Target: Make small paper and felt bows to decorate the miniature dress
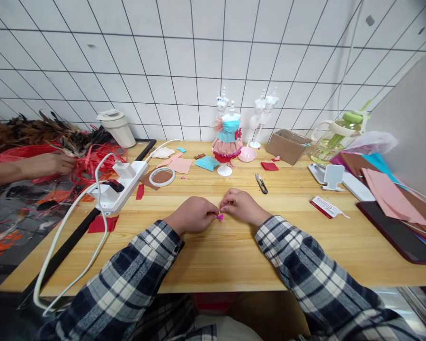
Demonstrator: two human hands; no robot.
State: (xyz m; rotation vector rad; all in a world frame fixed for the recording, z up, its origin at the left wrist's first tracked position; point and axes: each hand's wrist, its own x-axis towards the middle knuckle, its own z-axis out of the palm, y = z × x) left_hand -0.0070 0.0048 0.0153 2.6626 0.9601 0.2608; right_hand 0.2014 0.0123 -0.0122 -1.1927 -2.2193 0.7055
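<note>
The pink piece point(220, 218) at the fingertips of the left hand point(194, 215) is too small for me to tell what it is, and these fingers partly cover it. The other person's arm point(3, 174) goes out of my view on the left, and its fingertips are lost among the red strips point(92, 163). The print on the card point(326, 207) is too tiny to read. Behind the dressed mannequin point(230, 130), a white mannequin point(222, 103) is mostly hidden.

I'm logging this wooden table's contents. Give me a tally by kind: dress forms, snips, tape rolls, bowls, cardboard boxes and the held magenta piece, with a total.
Dress forms: 4
Snips: 1
Tape roll: 1
Pink bowl: 1
Cardboard box: 1
Held magenta piece: 1
Total: 9
</note>
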